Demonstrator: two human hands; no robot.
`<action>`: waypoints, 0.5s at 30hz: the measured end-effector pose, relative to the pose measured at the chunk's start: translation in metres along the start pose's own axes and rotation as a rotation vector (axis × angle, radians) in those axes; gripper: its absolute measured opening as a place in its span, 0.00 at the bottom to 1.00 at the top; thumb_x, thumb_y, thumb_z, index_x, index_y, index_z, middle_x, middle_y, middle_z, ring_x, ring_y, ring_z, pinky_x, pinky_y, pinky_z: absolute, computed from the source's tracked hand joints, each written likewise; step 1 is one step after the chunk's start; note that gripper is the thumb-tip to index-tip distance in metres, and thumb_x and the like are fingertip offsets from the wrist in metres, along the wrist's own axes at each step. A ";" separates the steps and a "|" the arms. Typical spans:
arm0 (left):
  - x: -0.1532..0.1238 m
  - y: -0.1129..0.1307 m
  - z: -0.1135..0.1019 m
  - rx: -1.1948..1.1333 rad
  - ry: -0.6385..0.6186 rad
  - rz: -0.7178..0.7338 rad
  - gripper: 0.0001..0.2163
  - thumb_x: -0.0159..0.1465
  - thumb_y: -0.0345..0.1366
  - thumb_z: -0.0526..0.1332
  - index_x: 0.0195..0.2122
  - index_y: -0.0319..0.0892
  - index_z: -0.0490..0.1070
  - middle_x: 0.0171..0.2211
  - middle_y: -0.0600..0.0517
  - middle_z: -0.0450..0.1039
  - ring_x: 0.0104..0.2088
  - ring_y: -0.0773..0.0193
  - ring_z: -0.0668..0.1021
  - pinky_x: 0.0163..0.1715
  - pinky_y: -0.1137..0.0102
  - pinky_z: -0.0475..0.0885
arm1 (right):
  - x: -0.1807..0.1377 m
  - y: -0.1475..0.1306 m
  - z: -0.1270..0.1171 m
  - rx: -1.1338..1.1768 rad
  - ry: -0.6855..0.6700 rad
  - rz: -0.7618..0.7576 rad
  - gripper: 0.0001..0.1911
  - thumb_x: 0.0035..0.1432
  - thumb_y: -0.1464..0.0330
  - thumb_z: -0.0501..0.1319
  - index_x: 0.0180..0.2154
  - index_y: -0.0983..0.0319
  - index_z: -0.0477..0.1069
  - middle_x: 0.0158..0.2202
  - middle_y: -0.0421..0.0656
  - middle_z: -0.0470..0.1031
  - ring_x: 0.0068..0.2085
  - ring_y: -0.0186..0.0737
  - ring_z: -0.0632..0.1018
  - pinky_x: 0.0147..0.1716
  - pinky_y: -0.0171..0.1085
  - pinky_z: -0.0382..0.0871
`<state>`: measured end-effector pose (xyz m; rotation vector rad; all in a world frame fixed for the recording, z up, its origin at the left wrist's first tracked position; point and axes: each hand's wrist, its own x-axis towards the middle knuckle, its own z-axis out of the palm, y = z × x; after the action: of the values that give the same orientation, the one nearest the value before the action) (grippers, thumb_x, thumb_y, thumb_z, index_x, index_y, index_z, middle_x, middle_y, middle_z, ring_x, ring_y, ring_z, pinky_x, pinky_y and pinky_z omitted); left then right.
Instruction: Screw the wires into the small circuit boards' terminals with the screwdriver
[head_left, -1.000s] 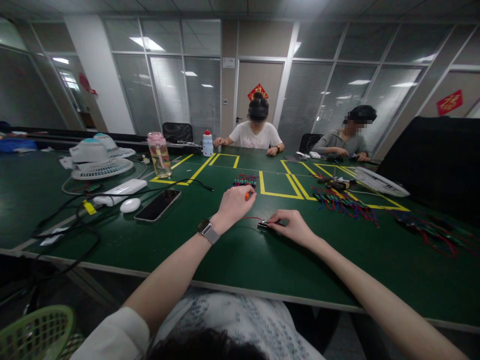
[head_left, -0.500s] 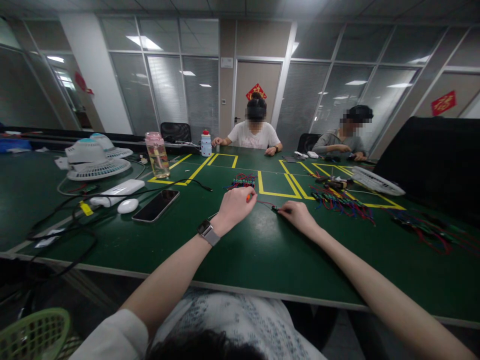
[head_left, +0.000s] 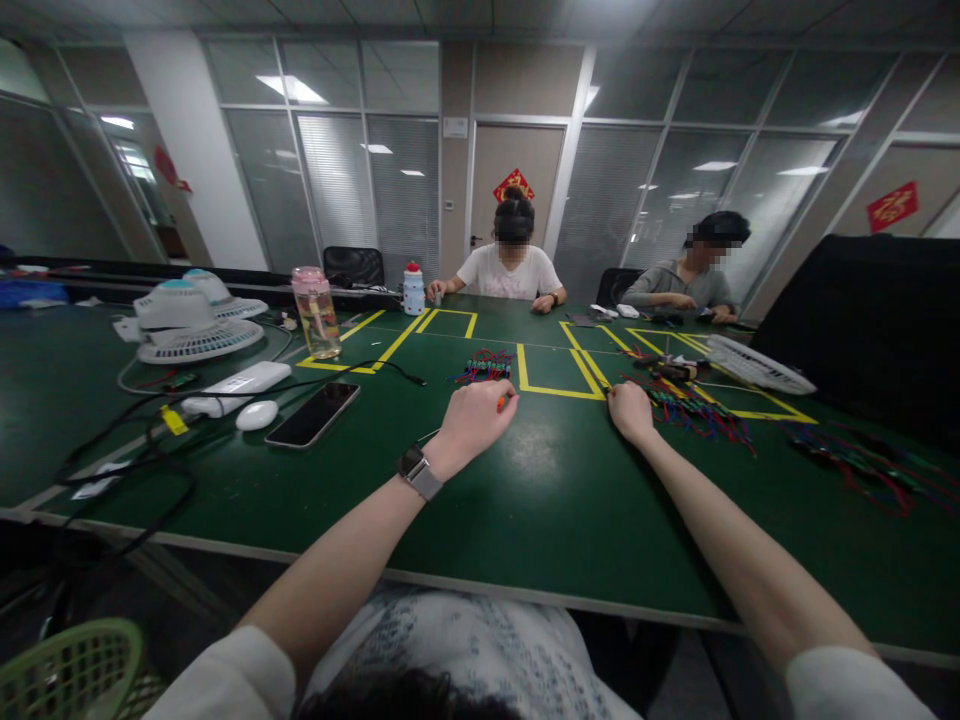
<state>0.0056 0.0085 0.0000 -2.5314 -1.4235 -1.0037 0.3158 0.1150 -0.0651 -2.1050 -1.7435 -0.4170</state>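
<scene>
My left hand point(head_left: 474, 428) is closed over the green tabletop, wrapped around a thin orange-handled tool point(head_left: 502, 403). Only a bit of orange shows by the thumb, and a thin rod sticks out on the wrist side; its exact kind is hidden. Just beyond it lies a small bunch of circuit boards with red and blue wires point(head_left: 486, 366). My right hand point(head_left: 631, 411) is closed with its fingertips pinched on a small dark piece, a small circuit board, mostly covered. It is at the left edge of a larger pile of wired circuit boards point(head_left: 694, 412).
Yellow tape point(head_left: 559, 392) outlines areas on the table. To the left are a phone point(head_left: 313, 414), a white case point(head_left: 256, 415), black cables, a pink-lidded bottle point(head_left: 316, 315) and fans point(head_left: 196, 338). More wired boards point(head_left: 862, 462) lie right. Two people sit opposite.
My right hand has moved right and slightly away from me with the small circuit board, from the middle to the larger pile. My left hand has barely moved.
</scene>
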 end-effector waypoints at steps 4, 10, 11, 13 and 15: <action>0.000 0.000 0.000 -0.003 -0.007 -0.002 0.10 0.66 0.37 0.54 0.37 0.42 0.74 0.35 0.50 0.79 0.34 0.63 0.79 0.34 0.72 0.69 | 0.003 0.000 0.002 -0.081 0.005 -0.004 0.18 0.61 0.74 0.50 0.37 0.76 0.79 0.39 0.65 0.75 0.42 0.55 0.76 0.37 0.42 0.66; 0.000 0.001 0.001 0.014 -0.001 0.003 0.10 0.66 0.37 0.54 0.37 0.42 0.74 0.34 0.50 0.79 0.34 0.62 0.79 0.33 0.72 0.69 | 0.001 0.005 0.000 -0.170 0.016 -0.049 0.18 0.61 0.73 0.50 0.38 0.74 0.79 0.43 0.63 0.74 0.46 0.56 0.72 0.42 0.44 0.63; 0.000 0.001 0.002 0.019 0.006 0.004 0.09 0.65 0.37 0.54 0.36 0.42 0.74 0.34 0.50 0.79 0.34 0.62 0.79 0.33 0.72 0.69 | 0.001 0.005 0.000 -0.180 0.011 -0.057 0.19 0.62 0.73 0.50 0.38 0.74 0.79 0.43 0.62 0.74 0.46 0.55 0.72 0.43 0.43 0.63; 0.000 0.001 0.003 0.028 0.024 0.007 0.09 0.65 0.36 0.55 0.36 0.42 0.74 0.34 0.50 0.79 0.34 0.62 0.80 0.33 0.72 0.70 | 0.002 0.004 0.001 -0.198 0.001 -0.065 0.19 0.61 0.74 0.49 0.38 0.74 0.78 0.42 0.61 0.74 0.45 0.53 0.72 0.42 0.41 0.62; 0.000 0.001 0.003 0.034 0.035 0.009 0.09 0.65 0.36 0.55 0.36 0.43 0.74 0.34 0.51 0.79 0.34 0.61 0.80 0.33 0.71 0.70 | 0.004 0.003 0.003 -0.213 -0.003 -0.057 0.19 0.61 0.76 0.49 0.38 0.75 0.78 0.42 0.61 0.74 0.44 0.52 0.72 0.41 0.40 0.62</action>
<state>0.0081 0.0092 -0.0024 -2.4820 -1.4061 -1.0077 0.3197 0.1191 -0.0659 -2.2025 -1.8363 -0.6410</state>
